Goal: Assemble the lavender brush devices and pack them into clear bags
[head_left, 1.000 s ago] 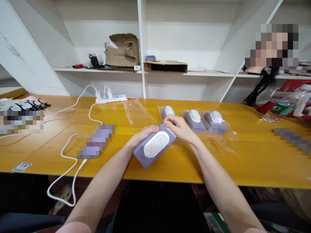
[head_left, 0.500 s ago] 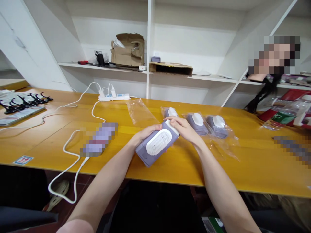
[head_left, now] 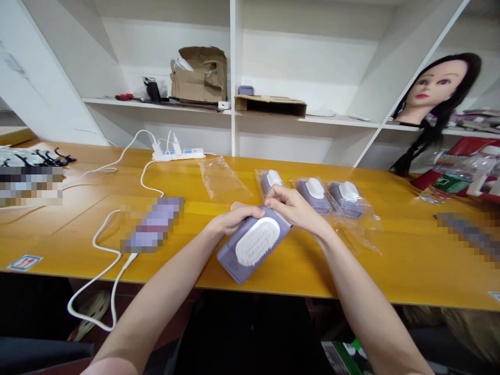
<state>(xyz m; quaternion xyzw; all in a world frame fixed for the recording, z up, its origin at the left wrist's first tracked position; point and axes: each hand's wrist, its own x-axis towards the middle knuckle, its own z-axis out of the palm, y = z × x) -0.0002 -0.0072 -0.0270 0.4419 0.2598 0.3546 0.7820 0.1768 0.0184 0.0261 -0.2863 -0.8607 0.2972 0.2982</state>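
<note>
Both my hands hold a lilac plastic brush block with a white oval bristle pad [head_left: 257,241] above the table's front edge. My left hand [head_left: 238,219] grips its far long side, and my right hand [head_left: 291,205] wraps its upper end. Just beyond my right hand, a similar lilac brush in a clear plastic bag [head_left: 271,182] lies on the table. Two more bagged lilac brushes [head_left: 314,192] [head_left: 346,198] lie side by side to its right. The underside of the held brush is hidden.
An opened clear bag [head_left: 221,178] lies on the yellow wooden table [head_left: 390,260]. To the left run white cables [head_left: 105,250] from a power strip [head_left: 177,154], beside a blurred object. White shelves stand behind, holding a cardboard box [head_left: 199,75]. A mannequin head [head_left: 433,88] stands at right.
The held brush has turned slightly and sits a little lower in view. My left fingers have shifted along its far side. The whole scene has moved a little with my head.
</note>
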